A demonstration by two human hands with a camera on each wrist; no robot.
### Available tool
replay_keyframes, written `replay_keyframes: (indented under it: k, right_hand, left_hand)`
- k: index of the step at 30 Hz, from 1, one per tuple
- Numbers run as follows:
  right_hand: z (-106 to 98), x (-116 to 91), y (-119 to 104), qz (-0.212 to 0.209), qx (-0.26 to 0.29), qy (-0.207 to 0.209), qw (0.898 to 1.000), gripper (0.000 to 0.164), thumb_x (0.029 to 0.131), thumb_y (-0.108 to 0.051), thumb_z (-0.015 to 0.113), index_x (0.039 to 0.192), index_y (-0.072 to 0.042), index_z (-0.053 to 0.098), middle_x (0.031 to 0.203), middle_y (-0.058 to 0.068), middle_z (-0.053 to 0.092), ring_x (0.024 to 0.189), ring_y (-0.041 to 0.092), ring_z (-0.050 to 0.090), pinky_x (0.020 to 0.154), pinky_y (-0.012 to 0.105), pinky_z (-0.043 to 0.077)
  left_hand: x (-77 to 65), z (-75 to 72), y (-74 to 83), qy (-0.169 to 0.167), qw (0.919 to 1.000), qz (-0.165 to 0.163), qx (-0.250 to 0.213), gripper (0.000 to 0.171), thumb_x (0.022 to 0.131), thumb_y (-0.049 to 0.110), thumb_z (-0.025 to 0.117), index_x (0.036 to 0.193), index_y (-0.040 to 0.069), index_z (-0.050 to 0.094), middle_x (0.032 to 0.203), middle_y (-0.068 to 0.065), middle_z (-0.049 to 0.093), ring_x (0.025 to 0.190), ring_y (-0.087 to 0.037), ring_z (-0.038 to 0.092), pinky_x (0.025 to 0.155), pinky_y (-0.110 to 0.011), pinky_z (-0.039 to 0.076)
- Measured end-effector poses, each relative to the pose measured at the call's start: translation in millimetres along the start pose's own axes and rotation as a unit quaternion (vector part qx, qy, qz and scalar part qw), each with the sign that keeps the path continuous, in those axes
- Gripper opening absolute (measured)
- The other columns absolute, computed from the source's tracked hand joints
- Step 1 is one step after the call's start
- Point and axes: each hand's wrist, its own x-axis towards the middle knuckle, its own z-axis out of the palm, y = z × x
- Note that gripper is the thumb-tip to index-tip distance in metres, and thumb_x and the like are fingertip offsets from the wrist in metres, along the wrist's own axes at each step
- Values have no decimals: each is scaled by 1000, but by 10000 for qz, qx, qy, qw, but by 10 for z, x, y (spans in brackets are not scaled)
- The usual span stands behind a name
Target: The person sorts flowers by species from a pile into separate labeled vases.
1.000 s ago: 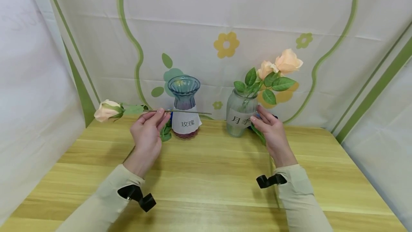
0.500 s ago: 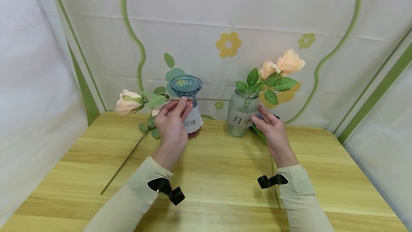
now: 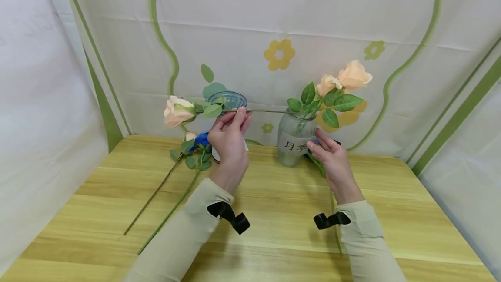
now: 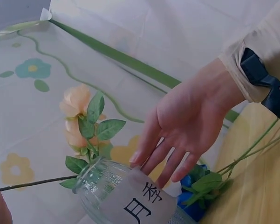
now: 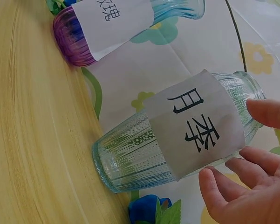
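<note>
My left hand (image 3: 231, 147) pinches the stem of a peach rose (image 3: 179, 111), held level with its bloom to the left. The far end of that stem (image 4: 42, 181) reaches the rim of a clear ribbed glass vase (image 3: 289, 129); whether it is inside cannot be told. Two peach roses (image 3: 344, 79) with green leaves stand in this vase, which bears a white paper label (image 5: 195, 123). Against the vase's right side rest the fairly straight fingers of my right hand (image 3: 334, 164). Behind my left hand, a blue-purple vase (image 5: 74, 37) is mostly hidden in the head view.
On the left of the wooden table (image 3: 274, 221) lie a peach rose (image 3: 190, 136) and a blue rose (image 3: 201, 139), their long stems toward me. Another blue rose (image 5: 146, 209) lies beside the clear vase, under my right hand. A patterned cloth (image 3: 242, 51) hangs behind.
My left hand has carried the peach rose rightward and up, bringing its stem end from near the blue-purple vase to the clear vase's rim. The right hand stays at the clear vase.
</note>
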Motion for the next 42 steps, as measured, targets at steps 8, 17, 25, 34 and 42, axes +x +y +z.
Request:
replay_keyframes:
  k: [8, 17, 25, 34, 42]
  right_hand:
    - [4, 4, 2, -9, 12, -18, 10000, 71, 107, -28, 64, 168, -17, 30, 178, -4, 25, 164, 15, 26, 111, 23, 46]
    - [0, -8, -15, 43, -8, 30, 10000, 71, 108, -28, 64, 168, -18, 30, 178, -3, 25, 164, 16, 27, 113, 25, 46]
    - [4, -8, -18, 32, 20, 7, 10000, 70, 108, -28, 64, 168, -18, 31, 178, -4, 25, 163, 17, 29, 106, 19, 48]
    - [4, -8, -9, 37, -9, 43, 10000, 69, 108, -28, 64, 168, -19, 31, 177, -5, 27, 162, 17, 31, 105, 19, 49]
    - [3, 4, -1, 42, 26, 57, 10000, 70, 107, -27, 64, 168, -19, 31, 177, -4, 27, 162, 16, 30, 110, 23, 47]
  left_hand:
    - [-27, 123, -103, -122, 9993, 109, 345, 14, 89, -5, 82, 85, 3, 71, 88, -12, 79, 76, -21, 80, 81, -37, 67]
    - [-86, 319, -243, -181, 9978, 61, 636, 10, 88, -4, 83, 92, -1, 74, 90, -13, 78, 76, -19, 80, 80, -36, 67]
    - [-106, 439, -388, -259, 9946, -18, 1006, 9, 88, -3, 83, 96, -3, 77, 89, -11, 78, 74, -16, 78, 79, -33, 67]
    - [-42, 501, -569, -238, 9899, -279, 1368, 14, 92, 2, 81, 104, -4, 80, 99, -18, 81, 79, -19, 80, 86, -41, 66]
    - [28, 565, -677, -275, 9781, -279, 2043, 12, 93, 10, 83, 104, 4, 83, 97, -11, 82, 84, -21, 79, 85, -36, 66]
